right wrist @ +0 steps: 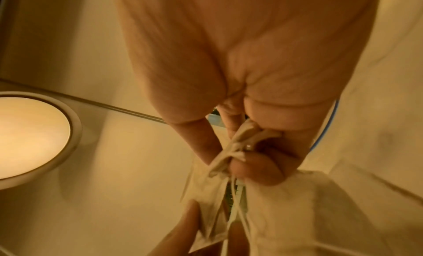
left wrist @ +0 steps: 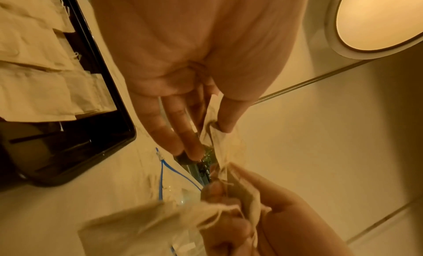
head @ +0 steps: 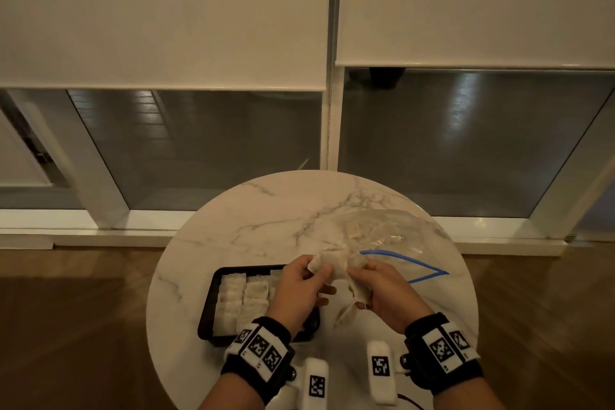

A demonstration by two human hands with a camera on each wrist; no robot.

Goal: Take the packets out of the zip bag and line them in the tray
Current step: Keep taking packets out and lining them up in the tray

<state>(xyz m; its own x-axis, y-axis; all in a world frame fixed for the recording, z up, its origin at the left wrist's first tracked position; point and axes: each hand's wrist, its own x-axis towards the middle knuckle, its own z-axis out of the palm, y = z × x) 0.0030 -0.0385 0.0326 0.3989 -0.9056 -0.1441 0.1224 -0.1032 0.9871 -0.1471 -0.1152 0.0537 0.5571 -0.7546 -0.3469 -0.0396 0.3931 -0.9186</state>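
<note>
Fingers [head: 324, 271] of both hands pinch crumpled packets [head: 336, 265] beside the zip bag [head: 392, 243], mouth facing right.

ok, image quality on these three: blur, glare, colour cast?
Head view: dim, warm, wide-angle bend; sheen on the zip bag; tray readable. Left wrist view: orange cast, packet under the right hand smeared; left hand fairly sharp. Right wrist view: same cast, soft throughout, bright lamp nearly blown out.
</note>
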